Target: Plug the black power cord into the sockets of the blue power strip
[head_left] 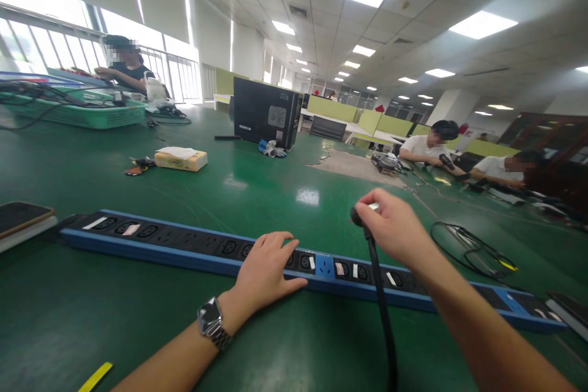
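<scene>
A long blue-and-black power strip [184, 251] with a row of sockets lies slantwise across the green table. My left hand [266, 272], a watch on its wrist, grips the middle of the strip, thumb along the near side and fingers over the far edge. Above the right half of the strip, my right hand [386, 217] pinches the black plug [355, 216] of a power cord [380, 294]. The cord hangs down in front of the strip toward me. The plug is apart from the sockets, and its face is partly hidden by my fingers. White and pink labels mark several sockets.
A tissue pack [181, 159], gloves [272, 148] and a black computer case [264, 111] stand beyond. A green basket [92, 113] of cables is far left, a phone [22, 220] near left, a coiled cable [473, 251] right. Several people sit around the table.
</scene>
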`<state>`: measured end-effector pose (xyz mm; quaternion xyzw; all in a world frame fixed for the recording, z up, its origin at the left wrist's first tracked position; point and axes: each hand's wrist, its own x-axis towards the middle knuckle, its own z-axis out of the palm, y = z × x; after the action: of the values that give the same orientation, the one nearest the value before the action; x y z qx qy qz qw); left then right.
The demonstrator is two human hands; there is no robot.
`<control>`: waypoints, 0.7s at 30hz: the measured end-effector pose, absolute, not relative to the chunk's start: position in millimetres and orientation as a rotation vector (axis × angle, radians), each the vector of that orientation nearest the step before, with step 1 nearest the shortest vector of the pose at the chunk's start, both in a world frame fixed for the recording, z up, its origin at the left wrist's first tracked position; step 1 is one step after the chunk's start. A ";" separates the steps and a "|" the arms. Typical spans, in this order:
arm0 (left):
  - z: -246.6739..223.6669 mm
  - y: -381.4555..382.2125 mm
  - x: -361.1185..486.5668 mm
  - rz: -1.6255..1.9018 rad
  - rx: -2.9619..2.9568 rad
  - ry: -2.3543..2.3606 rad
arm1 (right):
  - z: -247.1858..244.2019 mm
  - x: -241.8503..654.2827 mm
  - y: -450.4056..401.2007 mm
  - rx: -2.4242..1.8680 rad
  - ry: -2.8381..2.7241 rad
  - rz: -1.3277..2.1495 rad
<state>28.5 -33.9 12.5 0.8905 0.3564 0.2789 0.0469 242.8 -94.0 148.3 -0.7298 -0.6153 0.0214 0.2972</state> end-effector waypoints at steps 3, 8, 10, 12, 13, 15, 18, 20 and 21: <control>23.5 -59.8 35.8 0.925 2.560 0.883 | 188.5 260.3 -91.1 -1.740 -1.482 -0.033; 28.5 -127.3 61.4 0.706 1.964 0.302 | 236.8 271.8 -70.2 -1.362 -1.119 -0.122; 35.1 -138.8 73.5 0.736 1.725 0.230 | 242.0 264.1 -66.8 -1.313 -1.144 -0.152; 50.6 -138.4 84.2 0.876 1.510 0.221 | 236.1 249.1 -68.5 -1.304 -1.274 -0.227; 61.3 -135.9 88.9 0.934 1.418 0.198 | 230.2 239.8 -70.4 -1.303 -1.347 -0.282; 84.7 -130.9 97.7 0.979 1.228 0.115 | 217.1 220.4 -74.0 -1.301 -1.446 -0.405; 113.1 -126.9 110.9 1.012 0.972 0.114 | 207.7 198.2 -76.5 -1.261 -1.531 -0.499; 124.4 -121.4 115.7 1.088 0.842 0.163 | 208.7 192.6 -79.5 -1.222 -1.605 -0.337; 128.6 -116.8 114.8 1.124 0.807 0.170 | 208.4 192.7 -83.1 -1.200 -1.623 -0.195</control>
<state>114.8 -116.8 128.6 0.3718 0.0785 0.5176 0.7666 192.7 -83.1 208.4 -0.5024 -0.6793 -0.0815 0.5287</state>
